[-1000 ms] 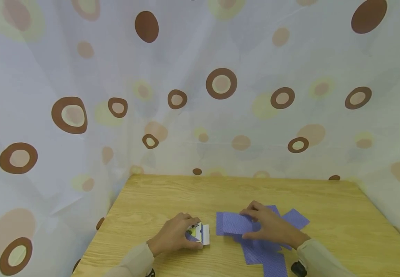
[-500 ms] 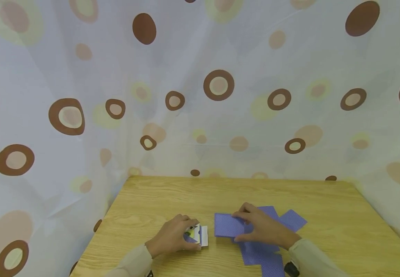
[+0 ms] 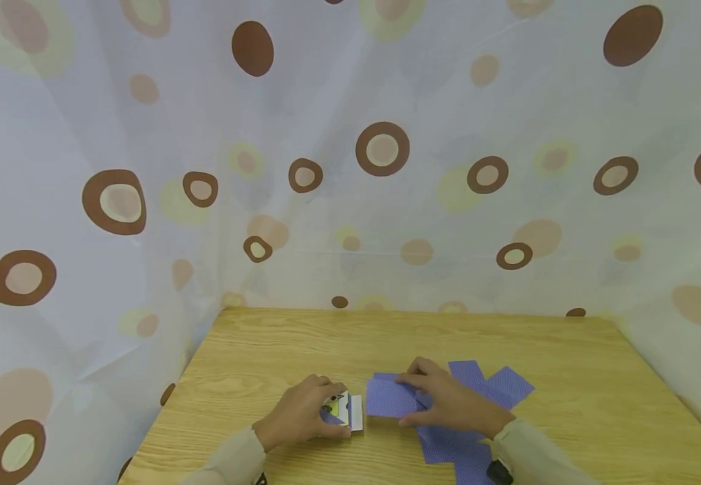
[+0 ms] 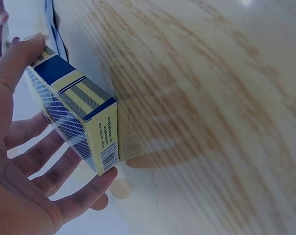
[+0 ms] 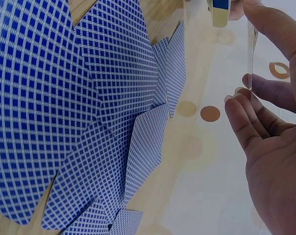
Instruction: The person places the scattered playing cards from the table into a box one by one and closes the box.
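My left hand (image 3: 300, 412) grips a playing-card box (image 4: 72, 105), thumb along one narrow side and fingers along the other. The box lies on the table, its white end flap (image 3: 357, 412) folded out towards the right. In my right hand (image 3: 450, 401) a blue-backed playing card (image 3: 389, 399) is pinched between thumb and fingers. It is held flat just right of the flap, a small gap apart. The right wrist view shows the held card edge-on, as a thin line. Several blue-backed cards (image 5: 116, 63) lie spread and overlapping beneath and beside the right hand.
The wooden table (image 3: 302, 337) reaches back to a dotted curtain (image 3: 320, 215), which also hangs along the left and right sides. One spread card (image 3: 510, 386) sticks out at the right of the pile.
My right hand has moved left with the pinched card, bringing it closer to the box's flap. The left hand and the box have stayed put. The head view has shifted slightly.
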### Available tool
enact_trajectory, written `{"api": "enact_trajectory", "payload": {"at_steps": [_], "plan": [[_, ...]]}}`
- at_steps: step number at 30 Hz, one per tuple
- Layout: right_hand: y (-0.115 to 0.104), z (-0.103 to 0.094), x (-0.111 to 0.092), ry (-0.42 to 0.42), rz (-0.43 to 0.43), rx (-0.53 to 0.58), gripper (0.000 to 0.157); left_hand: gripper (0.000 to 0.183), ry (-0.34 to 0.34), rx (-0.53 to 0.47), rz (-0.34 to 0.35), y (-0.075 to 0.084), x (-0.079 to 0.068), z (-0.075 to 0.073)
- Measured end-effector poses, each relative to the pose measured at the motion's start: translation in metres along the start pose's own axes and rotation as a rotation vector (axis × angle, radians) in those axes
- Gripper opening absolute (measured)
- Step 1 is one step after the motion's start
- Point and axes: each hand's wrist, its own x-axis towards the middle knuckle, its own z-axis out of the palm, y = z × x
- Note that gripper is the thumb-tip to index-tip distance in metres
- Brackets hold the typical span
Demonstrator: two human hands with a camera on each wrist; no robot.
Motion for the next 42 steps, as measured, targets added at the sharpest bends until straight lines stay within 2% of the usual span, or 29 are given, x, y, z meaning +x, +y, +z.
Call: {"api": "enact_trajectory", "payload": {"at_steps": [21, 29, 42], "plan": [[-0.013, 0.010, 0.012, -0.042, -0.045, -0.072, 0.072, 0.078, -0.007, 0.034, 0.008, 0.002, 0.001, -0.001], [-0.016, 0.019, 0.015, -0.090, -0.031, -0.091, 0.073, 0.079, -0.022, 0.036, -0.014, 0.001, -0.001, 0.005], [-0.017, 0.018, 0.020, -0.109, -0.010, -0.094, 0.072, 0.079, -0.004, 0.018, 0.019, 0.001, 0.000, 0.002]]}}
